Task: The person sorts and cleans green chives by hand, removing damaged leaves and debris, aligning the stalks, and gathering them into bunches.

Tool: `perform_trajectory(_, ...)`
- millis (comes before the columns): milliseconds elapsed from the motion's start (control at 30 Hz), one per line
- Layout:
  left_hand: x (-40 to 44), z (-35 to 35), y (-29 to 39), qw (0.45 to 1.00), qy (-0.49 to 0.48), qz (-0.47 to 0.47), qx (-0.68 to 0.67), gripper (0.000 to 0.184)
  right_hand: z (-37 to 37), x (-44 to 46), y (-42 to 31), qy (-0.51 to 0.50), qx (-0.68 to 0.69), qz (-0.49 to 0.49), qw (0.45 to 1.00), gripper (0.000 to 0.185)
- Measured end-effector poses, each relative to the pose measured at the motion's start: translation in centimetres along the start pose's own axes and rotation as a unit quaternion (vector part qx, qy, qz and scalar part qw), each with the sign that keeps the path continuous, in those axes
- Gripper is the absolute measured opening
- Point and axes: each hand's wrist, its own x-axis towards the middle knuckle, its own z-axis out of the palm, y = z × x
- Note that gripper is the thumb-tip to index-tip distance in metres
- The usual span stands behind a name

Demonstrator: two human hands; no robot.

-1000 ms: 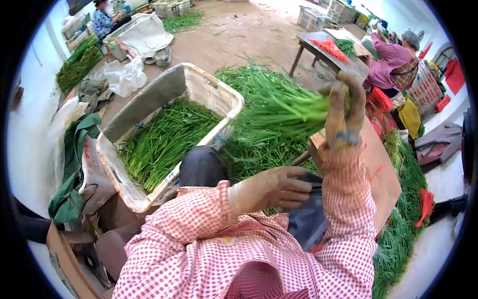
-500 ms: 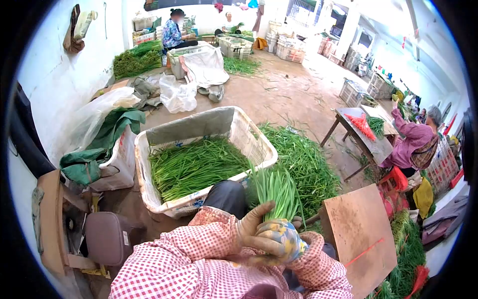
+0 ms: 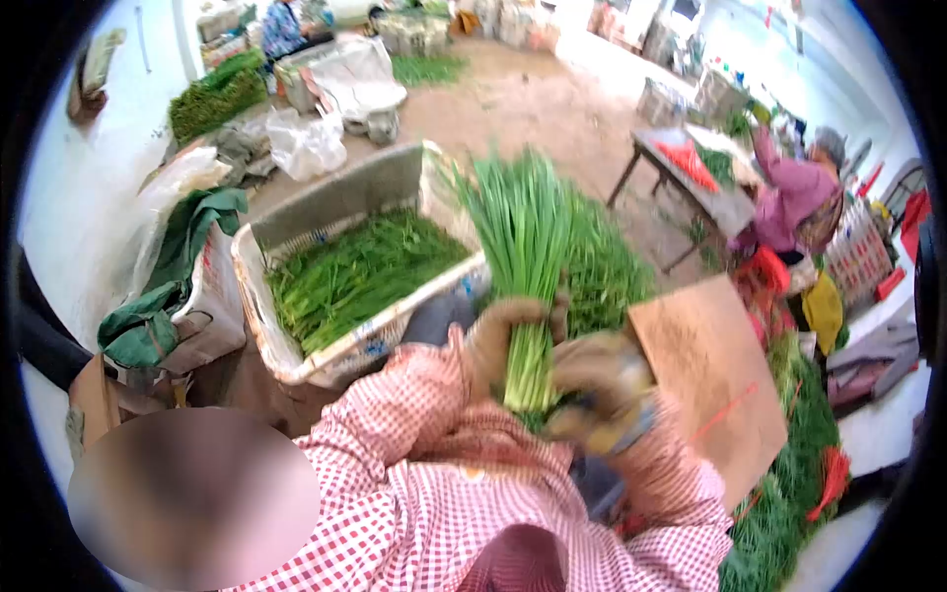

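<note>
**Bunch of long-leaved greens [image 3: 523, 217] raised since the last frame, stem ends now exposed**

Left hand [image 3: 496, 340] clamped round the lower stems, leaves fanning upward, in front of the checked shirt [image 3: 473, 503]. Right hand [image 3: 604, 380] blurred, beside the stem ends; cannot tell whether its fingers grip any. White plastic crate [image 3: 442, 187], part-filled with greens, to the left; loose heap [image 3: 612, 261] behind the bunch; wooden board [image 3: 710, 345] to the right.

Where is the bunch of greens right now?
In the head view, near the middle, the bunch of greens is in the left hand, between the white basket and the wooden board.
</note>
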Motion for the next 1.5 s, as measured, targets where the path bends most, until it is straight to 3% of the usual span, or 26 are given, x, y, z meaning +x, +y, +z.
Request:
perform_trajectory(100,1.6,-0.9,-0.5,0.997,0.022,-0.018,0.073,0.057,-0.8,-3.2,1.3,0.247,0.045,0.307,0.918,0.027)
perform_trajectory(133,1.9,-0.2,-1.0,0.996,-0.008,0.006,0.083,0.058,-1.2,-4.1,2.7,0.218,0.076,0.37,0.9,0.043)
perform_trajectory(167,2.0,-0.2,-1.4,0.997,-0.007,-0.008,0.082,0.058,-0.7,-4.5,3.5,0.228,0.075,0.379,0.894,0.043)
perform_trajectory(233,2.7,-0.1,-1.9,0.991,-0.017,0.004,0.13,0.054,0.2,-4.3,4.5,0.139,0.051,0.309,0.939,0.069)
perform_trajectory(300,3.0,-1.0,-3.0,0.994,-0.018,-0.042,0.103,0.055,0.7,-3.6,4.1,0.08,0.096,0.342,0.931,0.096)
perform_trajectory(367,3.3,-0.7,-3.8,0.99,-0.021,-0.011,0.139,0.051,2.9,-3.6,5.0,0.124,0.107,0.334,0.928,0.098)
perform_trajectory(467,4.2,-3.0,-4.4,0.982,-0.018,-0.03,0.185,0.054,4.7,-5.5,8.4,0.179,-0.047,0.301,0.935,0.094)
perform_trajectory(567,4.1,-5.3,-5.2,0.969,-0.019,-0.06,0.241,0.055,3.5,-6.1,8.4,0.1,-0.122,0.357,0.921,0.092)
perform_trajectory(600,4.3,-5.7,-5.2,0.981,-0.01,-0.083,0.172,0.054,2.9,-6.4,8.2,0.066,-0.227,0.341,0.91,0.093)
perform_trajectory(700,4.4,-6.5,-4.6,0.99,-0.033,-0.12,0.069,0.05,0.7,-8.2,7.4,-0.032,-0.293,0.394,0.871,0.095)
perform_trajectory(767,4.5,-6.9,-5.0,0.996,-0.048,-0.078,0.0,0.049,-0.3,-10.5,7.0,-0.04,-0.261,0.368,0.891,0.097)
perform_trajectory(900,5.4,-8.3,-5.2,0.992,0.0,-0.015,-0.122,0.052,-0.7,-13.6,3.9,-0.103,-0.303,0.431,0.844,0.096)
perform_trajectory(967,6.3,-8.7,-4.0,0.993,0.083,0.07,-0.044,0.05,-1.8,-16.3,2.5,-0.175,-0.274,0.445,0.834,0.093)
perform_trajectory(1000,7.2,-9.5,-3.3,0.986,0.133,0.076,-0.061,0.05,-2.2,-17.1,1.3,-0.218,-0.277,0.524,0.776,0.094)
perform_trajectory(1033,7.8,-10.2,-1.4,0.985,0.127,0.092,0.063,0.051,-3.2,-18.8,0.7,-0.216,-0.275,0.537,0.768,0.094)
perform_trajectory(1067,8.1,-9.5,0.0,0.979,0.125,0.14,0.074,0.049,-4.5,-21.1,0.2,-0.247,-0.234,0.6,0.724,0.085)
perform_trajectory(1100,8.9,-10.4,2.1,0.993,0.105,0.044,-0.043,0.042,-4.8,-21.3,-0.4,-0.219,-0.201,0.675,0.676,0.076)
perform_trajectory(1133,9.8,-10.6,4.1,0.964,0.205,0.093,0.141,0.026,-5.2,-21.4,-0.9,-0.183,-0.173,0.744,0.619,0.069)
perform_trajectory(1167,10.7,-12.5,5.8,0.967,0.216,0.118,0.063,0.014,-5.6,-21.5,-1.5,-0.145,-0.153,0.803,0.557,0.064)
perform_trajectory(1200,11.0,-13.7,7.3,0.969,0.228,0.097,0.022,0.007,-5.9,-22.7,-2.3,-0.184,-0.251,0.753,0.579,0.061)
perform_trajectory(1300,10.4,-9.5,5.6,0.909,0.283,0.136,0.274,0.009,-5.7,-16.7,-3.4,-0.197,-0.298,0.74,0.57,0.091)
perform_trajectory(1333,9.9,-10.2,4.5,0.905,0.191,0.094,0.37,0.017,-5.4,-15.4,-3.1,-0.173,-0.294,0.773,0.536,0.091)
perform_trajectory(1367,8.9,-8.7,2.8,0.848,0.087,0.045,0.521,0.022,-5.4,-14.9,-3.0,-0.149,-0.289,0.802,0.501,0.092)
perform_trajectory(1400,8.2,-9.1,-1.0,0.817,-0.046,0.074,0.57,0.024,-5.4,-15.4,-2.8,-0.143,-0.283,0.796,0.516,0.096)
perform_trajectory(1433,6.7,-6.4,-3.0,0.807,-0.116,-0.055,0.577,0.025,-5.2,-15.5,-2.9,-0.142,-0.283,0.798,0.513,0.096)
perform_trajectory(1500,5.2,-5.1,-7.8,0.682,-0.381,0.059,0.622,0.046,-4.8,-15.3,-2.9,-0.118,-0.226,0.786,0.564,0.095)
